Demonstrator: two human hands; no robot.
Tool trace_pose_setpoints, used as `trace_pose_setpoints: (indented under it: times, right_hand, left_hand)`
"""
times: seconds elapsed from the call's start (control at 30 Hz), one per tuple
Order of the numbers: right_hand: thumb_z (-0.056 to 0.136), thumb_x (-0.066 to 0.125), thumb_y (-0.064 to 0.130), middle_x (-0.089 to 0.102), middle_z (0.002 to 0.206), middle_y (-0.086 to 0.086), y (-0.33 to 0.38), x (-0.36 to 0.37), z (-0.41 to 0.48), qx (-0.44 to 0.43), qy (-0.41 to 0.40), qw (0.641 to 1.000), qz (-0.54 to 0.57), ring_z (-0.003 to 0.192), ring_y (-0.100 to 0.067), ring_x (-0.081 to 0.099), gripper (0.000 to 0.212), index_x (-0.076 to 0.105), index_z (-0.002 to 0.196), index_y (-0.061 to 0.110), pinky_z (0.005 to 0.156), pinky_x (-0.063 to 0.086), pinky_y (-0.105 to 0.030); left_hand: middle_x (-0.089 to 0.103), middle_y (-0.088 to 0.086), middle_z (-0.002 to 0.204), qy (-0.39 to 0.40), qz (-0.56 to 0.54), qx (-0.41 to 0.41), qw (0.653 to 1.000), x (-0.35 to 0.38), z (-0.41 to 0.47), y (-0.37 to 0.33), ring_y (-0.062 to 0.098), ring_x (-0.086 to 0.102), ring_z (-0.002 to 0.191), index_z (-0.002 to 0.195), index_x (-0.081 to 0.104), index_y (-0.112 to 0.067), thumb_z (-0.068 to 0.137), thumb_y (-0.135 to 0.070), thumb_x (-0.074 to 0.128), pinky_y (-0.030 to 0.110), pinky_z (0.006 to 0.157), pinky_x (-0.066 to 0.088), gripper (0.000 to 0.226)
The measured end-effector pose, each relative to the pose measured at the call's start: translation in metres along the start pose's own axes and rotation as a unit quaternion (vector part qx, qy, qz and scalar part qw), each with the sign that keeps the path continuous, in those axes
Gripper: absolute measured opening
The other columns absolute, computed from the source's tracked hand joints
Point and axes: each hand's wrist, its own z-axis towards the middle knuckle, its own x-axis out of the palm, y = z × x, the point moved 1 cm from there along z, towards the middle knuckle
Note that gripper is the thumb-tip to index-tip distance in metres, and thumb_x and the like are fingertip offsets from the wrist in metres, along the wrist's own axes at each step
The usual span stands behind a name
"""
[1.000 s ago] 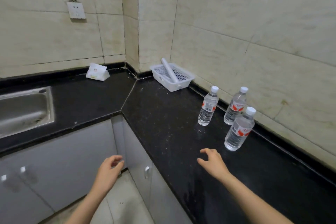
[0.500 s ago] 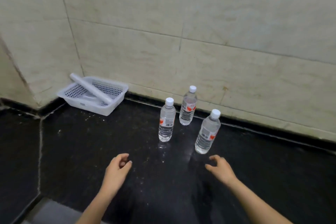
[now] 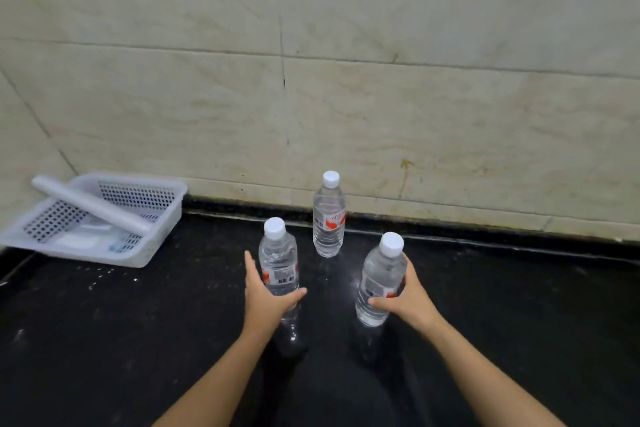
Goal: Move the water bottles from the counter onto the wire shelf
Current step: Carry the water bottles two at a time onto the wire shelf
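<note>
Cream wall tiles [image 3: 381, 114] — stained, dark-grouted — above a black countertop [image 3: 104, 340].

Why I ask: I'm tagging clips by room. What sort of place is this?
Probably a kitchen, judging by one corner: a black stone counter against a tiled wall, with a white plastic basket and water bottles on it.

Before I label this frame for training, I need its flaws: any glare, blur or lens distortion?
Head view: evenly lit, mildly soft, no motion smear; the wide-angle lens skews the joints of the beige wall tiles; the glossy black stone counter mirrors the three clear plastic water bottles, with glints beneath the nearer two.
</note>
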Motion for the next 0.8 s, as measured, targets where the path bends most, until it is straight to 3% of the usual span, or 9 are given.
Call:
trace_pose_setpoints:
  times: [0.17, 0.3, 0.37, 0.47, 0.53, 0.6, 0.7, 0.8]
  right_hand:
    - [0.054, 0.083, -0.002, 0.058, 0.102, 0.006, -0.008, 0.016, 0.019, 0.038, -0.07, 0.995, 0.062, 0.1, -0.017, 0.057, 0.077, 0.04, 0.113, 0.024, 0.085, 0.045, -0.027]
    - [0.06, 0.082, 0.008, 0.057, 0.102, 0.005, -0.003, 0.033, 0.012, 0.05, -0.115, 0.992, 0.024, 0.099, -0.015, 0.054, 0.072, 0.043, 0.119, 0.02, 0.09, 0.046, -0.033]
    - [0.061, 0.082, 0.012, 0.054, 0.103, 0.005, 0.002, 0.039, 0.008, 0.048, -0.136, 0.99, -0.004, 0.098, -0.013, 0.052, 0.072, 0.044, 0.122, 0.018, 0.092, 0.045, -0.035]
    - [0.063, 0.08, 0.019, 0.061, 0.108, 0.001, 0.01, 0.045, 0.005, 0.065, -0.169, 0.983, -0.03, 0.103, -0.021, 0.057, 0.069, 0.044, 0.121, 0.02, 0.088, 0.045, -0.035]
    - [0.064, 0.078, 0.023, 0.063, 0.115, -0.003, 0.014, 0.048, 0.003, 0.083, -0.186, 0.978, -0.045, 0.107, -0.027, 0.059, 0.067, 0.043, 0.121, 0.021, 0.085, 0.044, -0.034]
    - [0.064, 0.077, 0.025, 0.063, 0.116, -0.003, 0.018, 0.053, -0.001, 0.096, -0.204, 0.973, -0.049, 0.107, -0.027, 0.059, 0.067, 0.042, 0.121, 0.022, 0.085, 0.044, -0.033]
    - [0.065, 0.077, 0.025, 0.063, 0.117, -0.005, 0.019, 0.063, -0.02, 0.121, -0.24, 0.962, -0.043, 0.107, -0.03, 0.059, 0.068, 0.041, 0.123, 0.021, 0.087, 0.045, -0.034]
    - [0.065, 0.078, 0.023, 0.064, 0.117, -0.009, 0.019, 0.076, -0.052, 0.15, -0.293, 0.944, -0.019, 0.107, -0.031, 0.059, 0.068, 0.042, 0.122, 0.018, 0.086, 0.046, -0.035]
  left_hand:
    - [0.037, 0.009, 0.146, -0.064, -0.032, 0.003, 0.997, 0.019, 0.025, -0.007, 0.026, 0.04, 0.131, 0.146, 0.002, -0.025, 0.061, 0.0, 0.081, 0.039, 0.107, 0.031, 0.119]
    - [0.055, 0.01, 0.123, -0.106, -0.016, -0.004, 0.994, 0.022, 0.028, -0.001, 0.03, 0.054, 0.115, 0.136, 0.029, -0.021, 0.063, -0.003, 0.08, 0.033, 0.094, 0.038, 0.091]
    - [0.058, 0.003, 0.105, -0.072, -0.019, -0.004, 0.997, 0.014, 0.032, 0.005, 0.028, 0.058, 0.104, 0.118, 0.038, -0.021, 0.058, -0.004, 0.083, 0.034, 0.089, 0.042, 0.077]
    - [0.062, 0.003, 0.101, 0.033, -0.029, 0.012, 0.999, -0.002, 0.038, 0.008, 0.022, 0.061, 0.094, 0.116, 0.044, -0.01, 0.039, -0.023, 0.083, 0.033, 0.086, 0.045, 0.088]
    - [0.067, 0.002, 0.098, 0.098, -0.029, 0.008, 0.995, -0.011, 0.041, 0.011, 0.009, 0.066, 0.084, 0.117, 0.048, -0.004, 0.033, -0.025, 0.08, 0.024, 0.08, 0.05, 0.093]
    - [0.071, 0.0, 0.087, 0.152, -0.023, 0.014, 0.988, -0.019, 0.041, 0.011, 0.001, 0.067, 0.076, 0.111, 0.052, -0.005, 0.033, -0.017, 0.08, 0.011, 0.069, 0.052, 0.084]
    - [0.066, 0.011, 0.103, 0.212, -0.019, 0.008, 0.977, -0.031, 0.038, 0.02, 0.012, 0.065, 0.085, 0.119, 0.046, -0.003, 0.031, -0.022, 0.078, 0.013, 0.068, 0.053, 0.096]
    - [0.064, 0.017, 0.111, 0.263, -0.012, 0.013, 0.965, -0.042, 0.033, 0.028, 0.023, 0.063, 0.096, 0.121, 0.045, -0.005, 0.034, -0.022, 0.079, 0.027, 0.083, 0.052, 0.095]
